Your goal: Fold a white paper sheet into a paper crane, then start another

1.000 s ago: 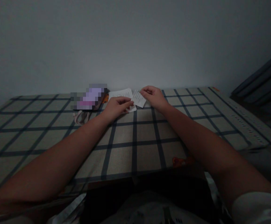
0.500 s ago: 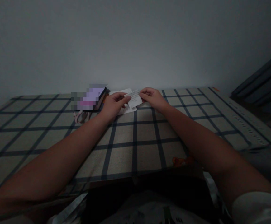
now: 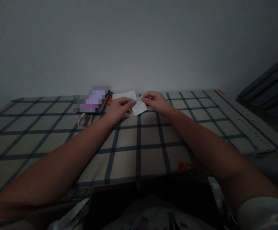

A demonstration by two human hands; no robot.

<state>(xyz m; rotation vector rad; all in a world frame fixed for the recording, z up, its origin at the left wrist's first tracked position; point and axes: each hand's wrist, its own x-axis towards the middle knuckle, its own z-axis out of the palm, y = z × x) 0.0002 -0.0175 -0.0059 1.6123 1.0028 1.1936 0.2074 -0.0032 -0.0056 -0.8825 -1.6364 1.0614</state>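
Note:
Between my two hands is a small piece of white paper with printed lines on it, too small to read. My left hand pinches its left edge between thumb and fingers. At the upper right edge, my right hand grips it with thumb and forefinger. Below and behind my left hand, larger printed sheets of paper lie on the checked cloth, partly covered by that hand.
A phone with a lit, blurred screen rests to the left, a pale cable beside it. The tablecloth has dark blue checks. A plain wall stands behind the table, and dark folded fabric hangs at the right.
The small paper has tilted and dropped slightly toward me, its lower edge now nearer the cloth. My left hand has lowered slightly, and more of the sheet behind it shows.

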